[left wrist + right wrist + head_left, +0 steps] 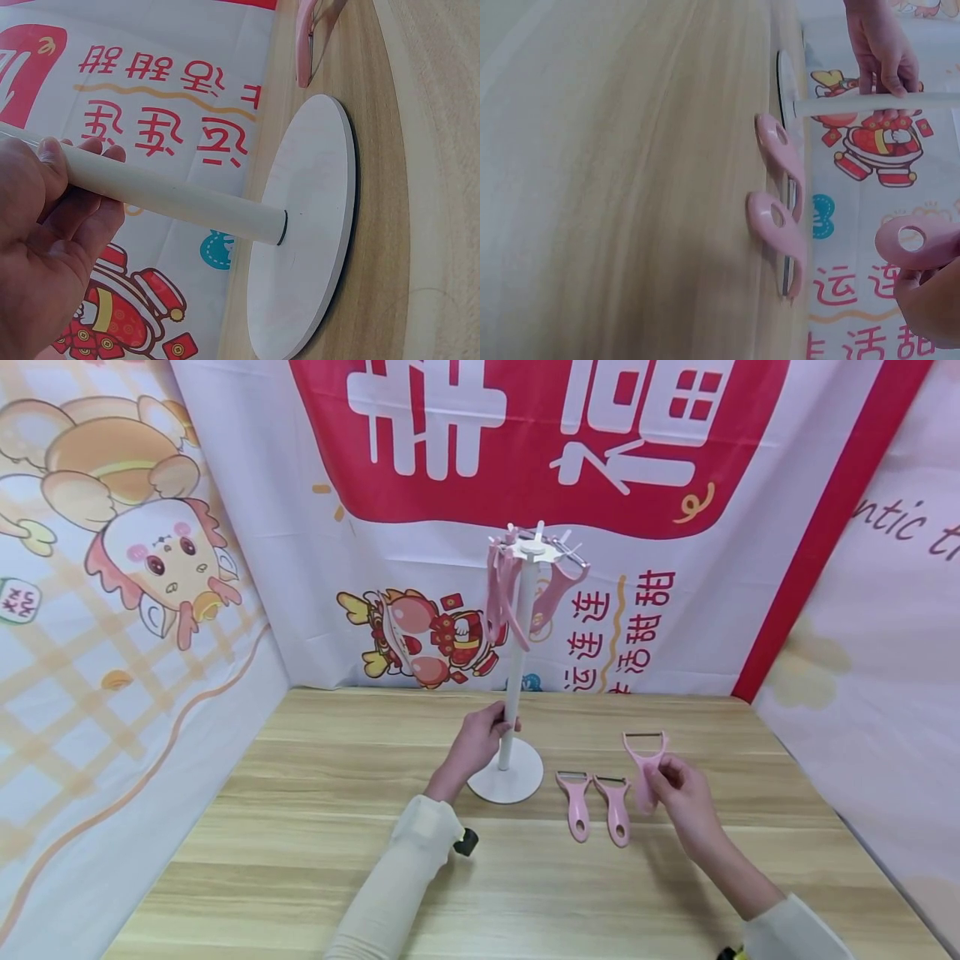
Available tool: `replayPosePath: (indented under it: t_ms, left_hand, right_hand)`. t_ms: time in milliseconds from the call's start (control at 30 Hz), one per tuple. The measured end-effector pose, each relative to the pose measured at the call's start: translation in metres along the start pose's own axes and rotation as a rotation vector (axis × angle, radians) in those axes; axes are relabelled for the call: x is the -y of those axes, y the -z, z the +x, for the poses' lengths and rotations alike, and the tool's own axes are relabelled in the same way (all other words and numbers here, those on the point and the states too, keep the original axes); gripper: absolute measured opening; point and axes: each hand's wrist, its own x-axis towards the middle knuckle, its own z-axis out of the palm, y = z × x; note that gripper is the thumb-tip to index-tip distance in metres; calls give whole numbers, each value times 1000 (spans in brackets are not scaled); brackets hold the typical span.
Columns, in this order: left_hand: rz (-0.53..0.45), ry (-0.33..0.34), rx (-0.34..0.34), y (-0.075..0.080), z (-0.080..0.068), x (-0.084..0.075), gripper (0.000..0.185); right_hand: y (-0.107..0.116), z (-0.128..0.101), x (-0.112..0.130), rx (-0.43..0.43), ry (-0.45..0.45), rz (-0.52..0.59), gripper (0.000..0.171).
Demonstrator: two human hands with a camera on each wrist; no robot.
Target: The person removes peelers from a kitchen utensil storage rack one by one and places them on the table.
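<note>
Left hand (pixel 480 739): curled round the stand (pixel 516 693) pole, mid-bench.
Right hand (pixel 686 793): pinched a pink peeler (pixel 645 760), lifted.
Bench (pixel 300 827): two peelers (pixel 597 802) lay between stand and right hand.

Rack (pixel 517 693) stands mid-table (pixel 300 827); peelers hang at top. Left hand (pixel 480 739) grips pole. Two peelers (pixel 596 806) lie right of base; right hand (pixel 678 793) holds third peeler (pixel 645 760) beyond.

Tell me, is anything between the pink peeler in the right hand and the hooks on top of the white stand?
Nothing visible blocks it. The pink peeler in the right hand has open air up to the hook ring, though other pink utensils already hang there.
</note>
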Motion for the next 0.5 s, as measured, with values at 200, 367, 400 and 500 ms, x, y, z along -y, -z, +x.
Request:
replayPosePath:
  t_ms: [200,367,400,500]
  left_hand:
    - [6,-9,-6,0,1,0,14]
    - [-9,1,-8,-1,1,1,15]
    - [-11,3,-7,-1,1,1,15]
    - [-7,0,-7,-1,1,2,16]
  right_hand:
    - [9,-1,-8,-11,-48,-2,23]
    - [15,0,-16,1,-70,-30,21]
    - [16,0,-17,3,-75,-32,20]
    - [18,-1,-20,6,-103,-34,21]
